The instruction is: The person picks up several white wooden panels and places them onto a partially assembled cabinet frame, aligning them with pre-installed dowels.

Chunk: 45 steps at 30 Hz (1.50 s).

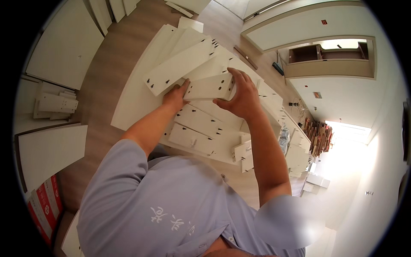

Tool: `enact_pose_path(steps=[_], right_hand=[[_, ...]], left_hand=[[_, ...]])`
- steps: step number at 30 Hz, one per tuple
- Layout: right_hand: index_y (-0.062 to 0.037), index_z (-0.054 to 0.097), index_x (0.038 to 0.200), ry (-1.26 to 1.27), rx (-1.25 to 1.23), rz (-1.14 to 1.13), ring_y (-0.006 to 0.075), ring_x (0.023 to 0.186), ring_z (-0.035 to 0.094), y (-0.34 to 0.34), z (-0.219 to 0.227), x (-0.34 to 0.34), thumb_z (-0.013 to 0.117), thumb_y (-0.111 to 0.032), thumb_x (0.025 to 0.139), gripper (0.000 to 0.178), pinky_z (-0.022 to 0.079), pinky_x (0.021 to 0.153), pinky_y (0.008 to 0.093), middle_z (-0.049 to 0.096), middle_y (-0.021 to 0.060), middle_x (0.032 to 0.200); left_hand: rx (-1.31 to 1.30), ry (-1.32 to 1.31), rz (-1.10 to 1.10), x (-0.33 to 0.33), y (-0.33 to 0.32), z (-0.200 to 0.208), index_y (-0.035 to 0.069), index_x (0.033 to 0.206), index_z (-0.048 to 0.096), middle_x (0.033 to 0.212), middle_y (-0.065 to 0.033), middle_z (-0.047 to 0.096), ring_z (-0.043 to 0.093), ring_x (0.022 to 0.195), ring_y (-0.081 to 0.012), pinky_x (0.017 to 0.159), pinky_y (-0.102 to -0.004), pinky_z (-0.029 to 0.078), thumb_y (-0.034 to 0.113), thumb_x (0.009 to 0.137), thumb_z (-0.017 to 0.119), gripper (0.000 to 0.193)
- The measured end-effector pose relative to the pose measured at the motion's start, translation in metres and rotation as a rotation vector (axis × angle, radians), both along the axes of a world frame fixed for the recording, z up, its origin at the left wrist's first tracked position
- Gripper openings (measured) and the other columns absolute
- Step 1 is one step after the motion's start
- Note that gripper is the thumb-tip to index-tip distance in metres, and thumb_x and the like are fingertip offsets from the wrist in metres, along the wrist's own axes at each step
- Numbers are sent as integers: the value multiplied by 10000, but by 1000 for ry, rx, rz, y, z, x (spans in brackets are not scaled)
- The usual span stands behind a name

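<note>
I have a short white panel (pixel 209 87) lifted between my two hands, above the pile of other white boards (pixel 180 64) spread on the wooden floor (pixel 102 73). My right hand (pixel 240 95) is clamped over its far end, fingers curled across the top edge and thumb under; my left hand (pixel 174 96) is pressed to the near end, though whether those fingers are closed round it or only bracing it I cannot tell, since the panel hides them. The panel sits between my palms, just above a flat drilled board (pixel 198 121) below my wrists. The risk I see is a slip: the finish looks smooth, and if my left side is only pushing, the near end could drop and knock a corner against the boards beneath, chipping an edge. Small fittings stick up from the long board (pixel 177 68) just beyond my left fingertips, and swinging the panel that way could scratch its face. Loose short pieces (pixel 242 152) lie under my right forearm, easy to nudge.
</note>
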State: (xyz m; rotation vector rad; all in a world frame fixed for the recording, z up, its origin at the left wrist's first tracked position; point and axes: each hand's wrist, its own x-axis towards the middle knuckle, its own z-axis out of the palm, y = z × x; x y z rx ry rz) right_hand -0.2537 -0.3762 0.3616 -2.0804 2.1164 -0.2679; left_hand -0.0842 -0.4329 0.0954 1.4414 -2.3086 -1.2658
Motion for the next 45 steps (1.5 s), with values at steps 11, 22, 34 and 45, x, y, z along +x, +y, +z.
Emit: enact_pose_path(steps=[11,22,34,45], right_hand=[[-34,485,1482,92,-27,9,363,1323,547,-5,-12,5,932,-434,657,1019,442,1113,479,582,185,1414],[-54,484,1482,66,-38,5,351,1271,584,-3,-14,5,930,-422,654,1010,448,1096,480,587,173,1403],[-50,374,1575,111,54,-6,358,1335,543,-4,-12,4,932,-482,636,1176,414,1125,490,574,184,1425],[-43,379,1574,96,1,24,371,1368,524,1,-16,-3,940,-548,633,1207,402,1134,501,543,190,1483]], left_hand=[[-83,-78,-167,0,-3,-1,327,1682,170,1440,-100,503,607,1235,-289,1008,-412,550,298,899,795,1002],[347,234,-93,16,-17,-24,214,1687,159,1624,-145,358,462,1430,-319,1143,-415,457,257,745,922,1213],[-89,746,-120,-39,-2,31,160,1654,212,1623,-187,359,347,1506,-393,1235,-458,364,113,781,846,1080],[-310,768,-124,-44,0,22,58,1612,258,1568,-200,413,411,1450,-403,1208,-445,392,-61,799,695,931]])
